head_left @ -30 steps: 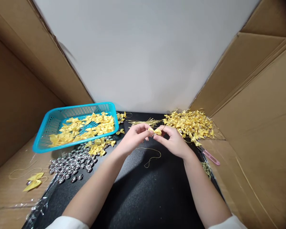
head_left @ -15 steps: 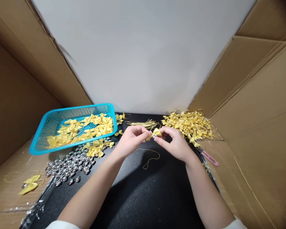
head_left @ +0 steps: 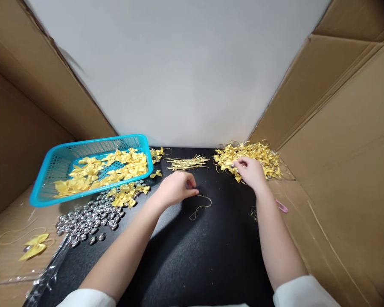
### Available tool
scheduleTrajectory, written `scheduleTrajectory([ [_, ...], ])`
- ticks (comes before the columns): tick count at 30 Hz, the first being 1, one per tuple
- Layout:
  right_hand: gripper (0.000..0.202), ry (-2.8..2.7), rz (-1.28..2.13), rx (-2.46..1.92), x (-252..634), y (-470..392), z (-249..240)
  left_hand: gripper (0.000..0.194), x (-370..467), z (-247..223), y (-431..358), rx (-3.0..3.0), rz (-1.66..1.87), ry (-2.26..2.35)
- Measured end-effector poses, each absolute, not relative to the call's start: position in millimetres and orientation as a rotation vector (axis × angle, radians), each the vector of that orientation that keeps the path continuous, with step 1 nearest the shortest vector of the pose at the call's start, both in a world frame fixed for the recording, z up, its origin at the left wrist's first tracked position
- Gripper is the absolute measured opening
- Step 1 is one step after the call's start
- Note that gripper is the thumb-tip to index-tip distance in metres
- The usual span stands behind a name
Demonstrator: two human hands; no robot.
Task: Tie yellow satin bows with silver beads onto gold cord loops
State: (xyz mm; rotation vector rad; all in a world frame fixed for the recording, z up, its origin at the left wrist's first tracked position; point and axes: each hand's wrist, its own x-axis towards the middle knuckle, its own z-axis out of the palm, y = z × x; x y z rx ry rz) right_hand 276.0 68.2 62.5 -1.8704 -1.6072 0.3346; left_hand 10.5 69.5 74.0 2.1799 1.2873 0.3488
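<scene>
My right hand (head_left: 252, 171) is over the pile of yellow ribbon bows (head_left: 256, 155) at the back right. Its fingers are pinched on a yellow bow, with a silver bead (head_left: 233, 166) at the fingertips; the bow blends into the pile. My left hand (head_left: 176, 187) hovers above the black work surface, fingers curled and thumb apart, and nothing shows between them. Just beside its thumb, a thin gold cord (head_left: 200, 206) lies curved on the surface. Behind that hand is a bundle of cut gold cords (head_left: 188, 162).
At left stands a blue basket (head_left: 92, 190) of yellow bows. Silver beads (head_left: 92, 217) and more bows (head_left: 128, 194) lie before it. A beaded bow (head_left: 35, 246) rests on the cardboard at far left. A pink-handled tool (head_left: 282, 206) lies right. Cardboard walls (head_left: 348, 115) flank both sides.
Both hands were together on one bow at the centre. My right hand has carried the bow right to the pile; my left hand has let go and moved slightly down. The view shifted slightly.
</scene>
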Motion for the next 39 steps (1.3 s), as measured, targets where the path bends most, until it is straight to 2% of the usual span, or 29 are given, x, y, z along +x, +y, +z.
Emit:
scheduleTrajectory([
  [4, 0.013, -1.437, 0.14, -2.061, 298, 69, 59, 0.019, 9, 64, 71, 2.19, 0.14, 1.327],
  [7, 0.013, -1.513, 0.122, -2.016, 284, 63, 68, 0.02, 13, 63, 67, 2.194, 0.062, 1.352],
  [12, 0.014, -1.842, 0.464, -1.725, 248, 58, 72, 0.019, 32, 62, 51, 2.233, -0.117, 1.335],
  [17, 0.004, -2.048, 0.56, -1.678, 222, 60, 52, 0.012, 46, 63, 46, 2.292, -0.309, 1.377],
  [21, 0.006, -2.249, 0.62, -1.563, 190, 57, 32, 0.02, 52, 78, 27, 2.352, -0.388, 1.34],
  [24, 0.012, -2.31, 0.608, -1.525, 169, 53, 19, 0.023, 57, 90, -2, 2.425, -0.347, 1.168],
  [26, 0.018, -2.327, 0.596, -1.51, 158, 50, 13, 0.025, 60, 94, -20, 2.493, -0.295, 0.789],
  [29, 0.011, -2.339, 0.601, -1.496, 143, 47, 6, 0.029, 63, 93, -31, 2.52, -0.297, 0.62],
  [31, 0.003, -2.325, 0.615, -1.507, 135, 46, 4, 0.027, 61, 93, -27, 2.512, -0.302, 0.701],
  [34, 0.012, -2.267, 0.661, -1.54, 128, 46, 1, 0.024, 51, 98, -8, 2.467, -0.254, 0.867],
  [39, 0.014, -2.026, 0.764, -1.55, 142, 53, 8, 0.034, 3, 113, 41, 2.407, -0.135, 1.356],
])
